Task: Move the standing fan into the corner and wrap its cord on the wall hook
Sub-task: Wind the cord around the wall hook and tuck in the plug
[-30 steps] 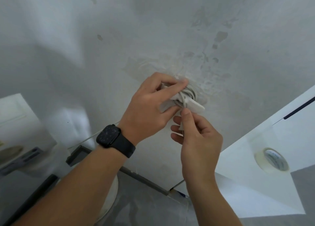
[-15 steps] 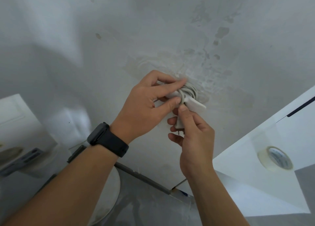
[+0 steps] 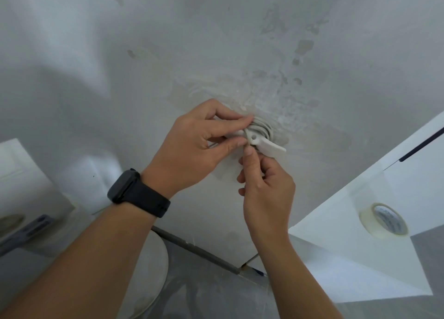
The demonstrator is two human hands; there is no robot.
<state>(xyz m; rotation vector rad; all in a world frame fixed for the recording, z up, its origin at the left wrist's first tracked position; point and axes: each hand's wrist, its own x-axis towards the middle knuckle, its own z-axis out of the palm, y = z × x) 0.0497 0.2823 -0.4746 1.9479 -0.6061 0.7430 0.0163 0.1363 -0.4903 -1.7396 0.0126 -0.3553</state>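
While left hand (image 3: 192, 148) pins cord (image 3: 260, 128) on hook (image 3: 269, 148), right hand (image 3: 266, 186) apparently pinches cord end.

Wall (image 3: 168, 54): grey-white plaster, patchy and scuffed in upper right of frame.
Floor (image 3: 216, 292): grey, bottom centre.
Shelf (image 3: 341, 237): white, lower right, bearing a tape roll (image 3: 383, 220).
Skirting (image 3: 199, 251): dark strip along the wall's foot.

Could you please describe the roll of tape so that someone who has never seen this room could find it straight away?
Start at the grey wall, where both hands work the cord round the hook. Look down and right to the white surface. The roll of tape lies there alone: a pale ring with a printed core.
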